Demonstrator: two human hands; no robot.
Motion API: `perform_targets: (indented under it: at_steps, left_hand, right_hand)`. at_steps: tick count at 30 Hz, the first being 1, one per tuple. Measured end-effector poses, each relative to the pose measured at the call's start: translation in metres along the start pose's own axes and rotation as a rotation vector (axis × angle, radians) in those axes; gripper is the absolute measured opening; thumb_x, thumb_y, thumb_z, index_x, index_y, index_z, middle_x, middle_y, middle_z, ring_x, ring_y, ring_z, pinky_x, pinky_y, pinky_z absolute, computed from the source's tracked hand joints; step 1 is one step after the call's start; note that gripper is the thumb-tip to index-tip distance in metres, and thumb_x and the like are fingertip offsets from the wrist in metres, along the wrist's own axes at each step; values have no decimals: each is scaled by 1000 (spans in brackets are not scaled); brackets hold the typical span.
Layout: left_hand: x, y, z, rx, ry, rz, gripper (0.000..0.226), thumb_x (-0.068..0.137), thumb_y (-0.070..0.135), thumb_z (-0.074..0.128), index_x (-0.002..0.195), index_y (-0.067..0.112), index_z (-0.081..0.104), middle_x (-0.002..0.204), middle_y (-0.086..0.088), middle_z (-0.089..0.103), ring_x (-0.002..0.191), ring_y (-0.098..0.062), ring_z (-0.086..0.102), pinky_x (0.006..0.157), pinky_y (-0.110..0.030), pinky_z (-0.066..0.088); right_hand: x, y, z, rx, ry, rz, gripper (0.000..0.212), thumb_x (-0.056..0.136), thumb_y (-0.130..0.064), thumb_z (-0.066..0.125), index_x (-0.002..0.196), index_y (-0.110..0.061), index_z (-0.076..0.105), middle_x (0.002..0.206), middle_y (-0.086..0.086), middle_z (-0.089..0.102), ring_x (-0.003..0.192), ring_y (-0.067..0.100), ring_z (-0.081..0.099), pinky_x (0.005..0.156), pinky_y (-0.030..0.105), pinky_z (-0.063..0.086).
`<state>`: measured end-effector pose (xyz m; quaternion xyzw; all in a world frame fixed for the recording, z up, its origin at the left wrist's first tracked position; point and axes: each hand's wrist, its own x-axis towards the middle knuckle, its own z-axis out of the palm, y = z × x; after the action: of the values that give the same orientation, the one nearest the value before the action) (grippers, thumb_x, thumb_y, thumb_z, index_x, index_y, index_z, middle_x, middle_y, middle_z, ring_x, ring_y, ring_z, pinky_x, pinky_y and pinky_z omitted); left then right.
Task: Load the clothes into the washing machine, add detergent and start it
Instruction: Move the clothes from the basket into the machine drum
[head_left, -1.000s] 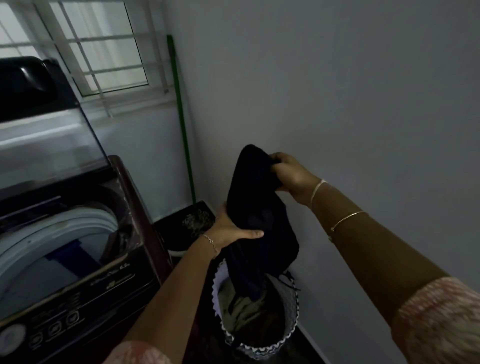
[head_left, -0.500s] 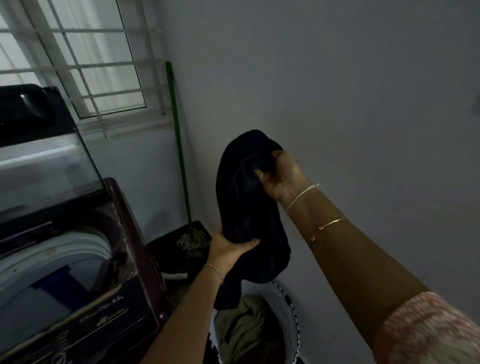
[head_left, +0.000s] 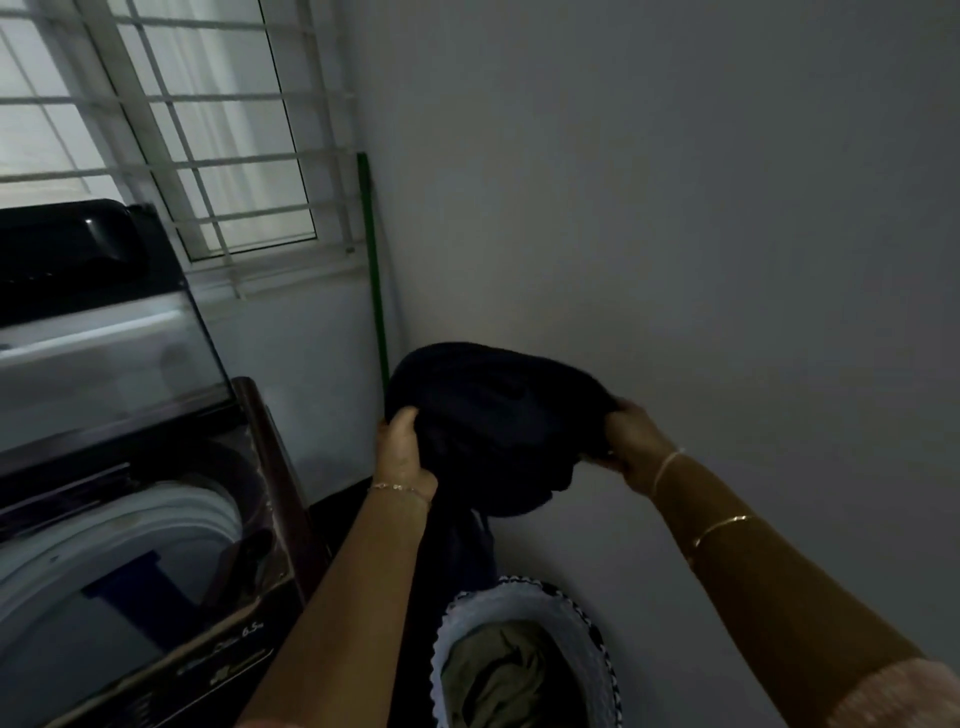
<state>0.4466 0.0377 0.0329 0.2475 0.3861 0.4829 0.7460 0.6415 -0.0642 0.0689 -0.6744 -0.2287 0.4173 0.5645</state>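
A dark navy garment (head_left: 493, 415) is stretched between both hands above the laundry basket (head_left: 587, 618). My left hand (head_left: 402, 454) grips its left edge and my right hand (head_left: 631, 441) grips its right edge, with part of the cloth hanging down between them. The basket has a white wall with a black-and-white trim and holds an olive-green piece of clothing (head_left: 498, 670). At the left stands the top-loading washing machine (head_left: 156, 587) with its glass lid (head_left: 98, 369) raised. Something blue lies inside the drum.
A green broom handle (head_left: 375, 280) leans in the corner behind the garment. A barred window (head_left: 182, 130) is above the machine. A plain wall (head_left: 675, 208) runs close along the right side. Dark floor shows between machine and basket.
The view tilted up. My hands moved apart and spread the dark garment sideways; my left hand rose to grip its left edge, and my right hand moved rightward and lower.
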Motion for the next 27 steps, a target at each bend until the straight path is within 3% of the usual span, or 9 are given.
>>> perform_targets:
  at_steps: [3, 5, 7, 9, 13, 17, 19, 25, 27]
  left_hand:
    - [3, 8, 13, -6, -17, 7, 34, 84, 20, 58, 116, 12, 67, 121, -13, 65, 112, -32, 60, 96, -50, 49]
    - [1, 15, 20, 16, -7, 48, 35, 85, 15, 56, 118, 11, 66, 118, -13, 66, 109, -32, 61, 92, -51, 51]
    - [2, 19, 22, 18, -5, 80, 35, 85, 11, 55, 119, 10, 65, 117, -14, 66, 108, -33, 61, 90, -50, 52]
    - [0, 24, 27, 25, -4, 98, 33, 87, 10, 53, 118, 9, 64, 116, -14, 65, 105, -32, 61, 87, -48, 53]
    - [-10, 26, 43, 72, -12, 123, 31, 88, 11, 52, 117, 12, 62, 112, -14, 65, 101, -33, 61, 84, -46, 54]
    - [-21, 25, 55, 119, -41, 42, 38, 83, 24, 57, 118, 11, 64, 115, -16, 65, 104, -35, 61, 87, -54, 53]
    - [-28, 28, 58, 124, -78, -9, 36, 86, 26, 56, 118, 9, 63, 112, -16, 65, 102, -33, 61, 85, -48, 54]
    - [-43, 45, 47, 106, -306, -52, 14, 83, 12, 62, 95, 9, 69, 111, -13, 66, 109, -29, 58, 88, -37, 51]
    - [-47, 51, 39, 84, -319, -36, 18, 84, 15, 62, 100, 10, 68, 112, -9, 65, 107, -25, 57, 90, -33, 48]
  right_hand:
    - [2, 19, 8, -513, -107, -202, 39, 88, -6, 59, 126, -2, 53, 111, 15, 62, 84, 19, 62, 75, 33, 57]
    - [7, 17, 7, -667, -205, -336, 85, 74, -17, 71, 147, -21, 27, 145, 6, 39, 130, 23, 43, 107, 47, 40]
    - [2, 4, 6, -574, -389, -299, 114, 67, -15, 74, 151, -37, -1, 157, -7, 12, 143, 19, 21, 115, 47, 30]
    - [-6, -7, 12, -525, -502, -368, 121, 62, -17, 82, 150, -37, 1, 155, -9, 16, 140, 15, 27, 112, 42, 34]
    - [-16, -4, 43, -696, -306, -693, 136, 34, -60, 88, 147, -24, 20, 147, -5, 36, 137, 12, 35, 115, 44, 31]
    - [-26, 6, 60, -605, -130, -713, 133, 31, -55, 92, 143, -22, 28, 139, -12, 44, 124, 2, 43, 109, 28, 37]
    - [-30, 8, 63, -540, -88, -664, 125, 38, -44, 94, 142, -20, 29, 132, -12, 45, 118, 2, 43, 103, 23, 38]
    - [-21, 11, 63, -222, -21, -446, 95, 51, -18, 90, 134, -24, 44, 121, -7, 60, 110, 12, 59, 93, 30, 51]
    - [-21, 8, 63, -28, -11, -386, 83, 54, -6, 88, 128, -19, 52, 116, -4, 64, 105, 14, 63, 87, 31, 56]
